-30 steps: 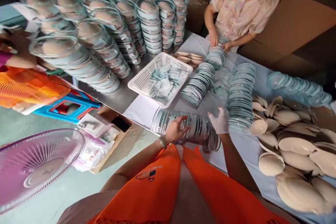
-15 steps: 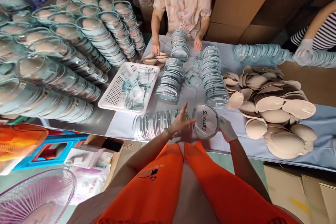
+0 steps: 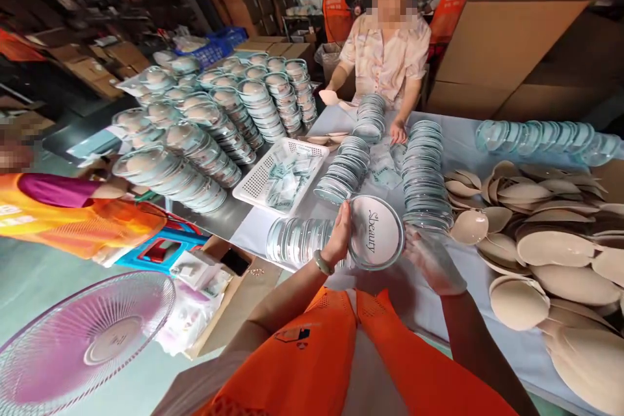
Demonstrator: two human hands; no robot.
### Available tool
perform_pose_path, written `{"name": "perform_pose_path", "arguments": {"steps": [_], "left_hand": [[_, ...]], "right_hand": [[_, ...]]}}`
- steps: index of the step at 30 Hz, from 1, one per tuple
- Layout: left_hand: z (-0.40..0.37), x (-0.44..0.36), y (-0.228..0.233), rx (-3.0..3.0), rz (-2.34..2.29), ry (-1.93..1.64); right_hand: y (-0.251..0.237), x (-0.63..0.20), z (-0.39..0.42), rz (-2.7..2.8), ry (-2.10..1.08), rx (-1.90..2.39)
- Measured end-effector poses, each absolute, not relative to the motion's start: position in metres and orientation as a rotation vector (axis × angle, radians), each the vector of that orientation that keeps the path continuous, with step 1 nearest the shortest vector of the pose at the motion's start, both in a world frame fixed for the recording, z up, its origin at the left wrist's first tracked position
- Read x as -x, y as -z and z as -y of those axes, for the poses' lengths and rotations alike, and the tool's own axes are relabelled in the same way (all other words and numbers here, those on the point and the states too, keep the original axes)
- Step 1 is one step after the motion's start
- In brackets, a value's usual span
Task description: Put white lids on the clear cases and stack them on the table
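A round clear plastic case (image 3: 385, 248) with a white "Sbeauty" disc in it is held up between my two hands, its lettered face towards me. My bare left hand (image 3: 340, 234), with a bangle at the wrist, presses on its left rim with the fingers upright. My right hand (image 3: 433, 263), in a thin whitish glove, grips the right rim at the fingertips. A row of similar cases (image 3: 299, 239) lies on edge by my left wrist. Stacks of lidded cases (image 3: 344, 170) and a longer stack (image 3: 425, 175) lie beyond my hands.
A white basket (image 3: 244, 192) holds printed packets. Beige moulded bra pads (image 3: 556, 250) heap up at the right. Tall stacks of filled cases (image 3: 195, 175) stand at the left. A person opposite (image 3: 385, 65) handles a pad. A pink fan (image 3: 112, 338) stands at lower left.
My left hand has closed in from open and apart onto the case's left rim. The view has tilted up and turned left. The person opposite has lifted a pad.
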State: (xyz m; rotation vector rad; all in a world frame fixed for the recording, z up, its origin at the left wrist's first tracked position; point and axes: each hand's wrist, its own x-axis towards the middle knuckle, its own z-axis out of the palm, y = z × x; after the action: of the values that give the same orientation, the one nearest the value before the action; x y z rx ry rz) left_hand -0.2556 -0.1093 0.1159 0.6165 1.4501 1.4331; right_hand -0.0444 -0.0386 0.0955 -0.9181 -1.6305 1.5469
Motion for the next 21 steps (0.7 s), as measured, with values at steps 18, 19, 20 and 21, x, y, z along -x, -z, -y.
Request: {"name": "perform_pose_path", "arguments": {"steps": [18, 19, 20, 21], "left_hand": [[0.12, 0.272, -0.131, -0.843, -1.477, -1.588], [0.12, 0.273, -0.131, -0.839, -1.492, -1.586], [0.121, 0.274, -0.131, -0.834, -1.501, -1.579], [0.122, 0.274, -0.13, -0.822, -1.512, -1.57]], "right_hand": [[-0.126, 0.115, 0.05, 1.293, -2.272, 0.335], [-0.118, 0.113, 0.051, 1.188, -2.423, 0.337], [-0.11, 0.111, 0.052, 1.097, -2.543, 0.36], [-0.102, 0.11, 0.052, 1.033, -2.626, 0.406]]}}
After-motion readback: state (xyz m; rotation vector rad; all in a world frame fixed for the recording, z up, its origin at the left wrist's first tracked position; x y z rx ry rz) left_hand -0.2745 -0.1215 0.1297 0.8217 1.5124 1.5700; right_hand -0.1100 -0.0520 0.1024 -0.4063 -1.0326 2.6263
